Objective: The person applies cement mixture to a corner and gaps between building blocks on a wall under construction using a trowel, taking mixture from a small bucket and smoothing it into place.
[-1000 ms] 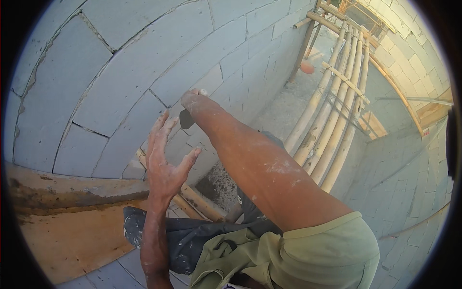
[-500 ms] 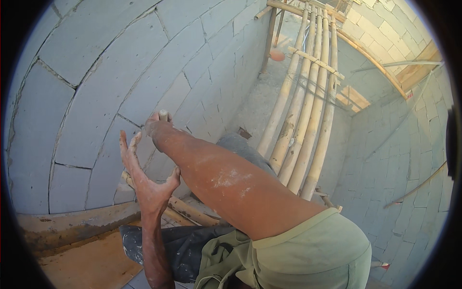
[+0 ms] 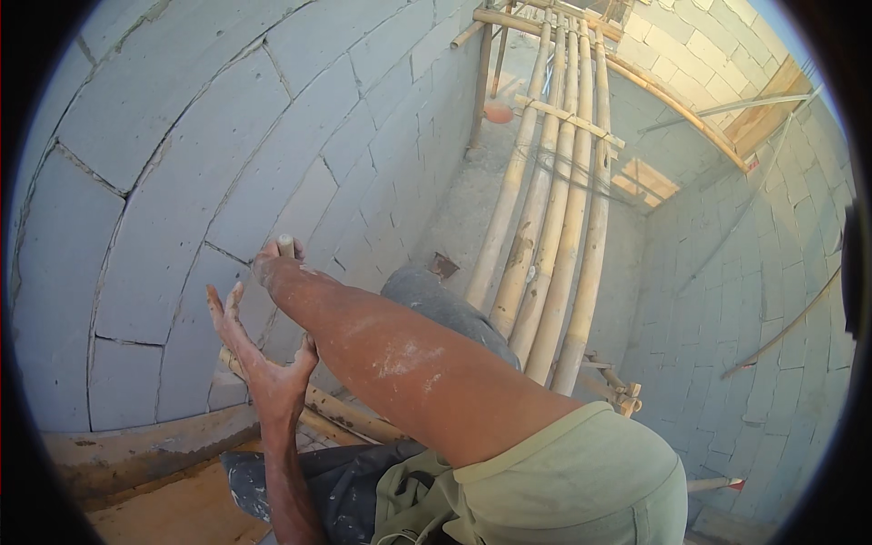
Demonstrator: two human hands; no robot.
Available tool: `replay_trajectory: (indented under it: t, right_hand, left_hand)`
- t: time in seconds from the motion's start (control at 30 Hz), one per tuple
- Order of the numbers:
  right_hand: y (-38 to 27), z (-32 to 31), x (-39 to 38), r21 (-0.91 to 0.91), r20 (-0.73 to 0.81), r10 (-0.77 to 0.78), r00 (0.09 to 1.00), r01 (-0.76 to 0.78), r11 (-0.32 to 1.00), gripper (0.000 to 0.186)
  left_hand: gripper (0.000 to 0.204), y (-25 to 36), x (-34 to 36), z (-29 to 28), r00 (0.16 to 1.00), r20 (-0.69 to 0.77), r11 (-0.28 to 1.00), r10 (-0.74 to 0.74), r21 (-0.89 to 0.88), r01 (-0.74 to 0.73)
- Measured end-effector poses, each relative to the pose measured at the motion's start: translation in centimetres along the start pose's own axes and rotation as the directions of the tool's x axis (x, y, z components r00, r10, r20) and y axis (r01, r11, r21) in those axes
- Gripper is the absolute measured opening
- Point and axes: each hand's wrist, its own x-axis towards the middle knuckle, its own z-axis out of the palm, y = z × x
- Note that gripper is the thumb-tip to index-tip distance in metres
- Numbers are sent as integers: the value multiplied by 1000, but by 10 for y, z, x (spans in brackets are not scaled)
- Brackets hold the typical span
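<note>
My right arm reaches across to the block wall (image 3: 163,263) on the left, its forearm spotted with pale dust. At the wall my right hand (image 3: 271,257) is closed round a pale, round-ended tool handle (image 3: 286,245). The rest of that tool is hidden behind the hand and forearm, so its kind does not show. Just below, my left hand (image 3: 272,368) is open, with fingers and thumb spread and nothing in the palm. It is close to the wall face, its thumb next to my right forearm.
Several long bamboo poles (image 3: 545,245) run side by side away from me, with a crosspiece (image 3: 570,122) tied over them. More bamboo (image 3: 350,413) lies low under my arms. A wooden board (image 3: 173,500) is at lower left. Another block wall (image 3: 763,309) stands on the right.
The whole view has shifted a little, so the wall, poles and my arms sit further left. Both hands keep nearly the same pose, the right still on the handle.
</note>
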Motion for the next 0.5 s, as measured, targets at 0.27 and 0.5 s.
replay_trajectory:
  t: [0.27,0.5]
  right_hand:
    - [2,2,-16,-16,-74,-17,997,16,1000,20]
    - [19,3,8,-38,-115,-29,993,25,999,20]
  left_hand:
    - [104,8,-4,-4,999,46,961,-12,-276,25]
    - [103,-4,-8,-11,997,30,976,-71,208,64]
